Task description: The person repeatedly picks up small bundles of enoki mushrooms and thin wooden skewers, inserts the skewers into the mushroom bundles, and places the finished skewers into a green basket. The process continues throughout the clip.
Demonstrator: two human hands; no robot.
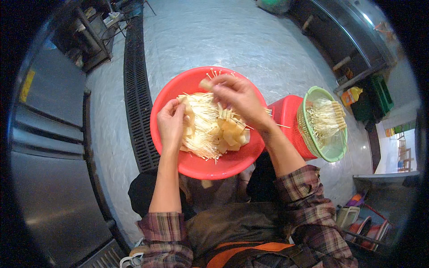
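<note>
A red plastic basin (214, 172) sits before me, with loose enoki mushrooms (202, 117) heaped in its middle. My left hand (170, 120) pinches a thin, pale yellow sheet (188, 109), which looks like tofu skin, at the heap's left side. Over the far right of the basin, my right hand (238, 95) is blurred and grips a small pale piece (205, 84) between thumb and fingers. More cut sheets (233, 134) lie on the heap below that hand. Enoki stems with round caps (214, 72) show just beyond it; whether it holds them is unclear.
A light green colander (303, 130) with enoki bundles (328, 117) leans on a red plastic stool or crate (285, 110) at the right. A thin stick (283, 126) juts over the basin's rim. A black drain grate (135, 87) and steel cabinet (50, 187) are left.
</note>
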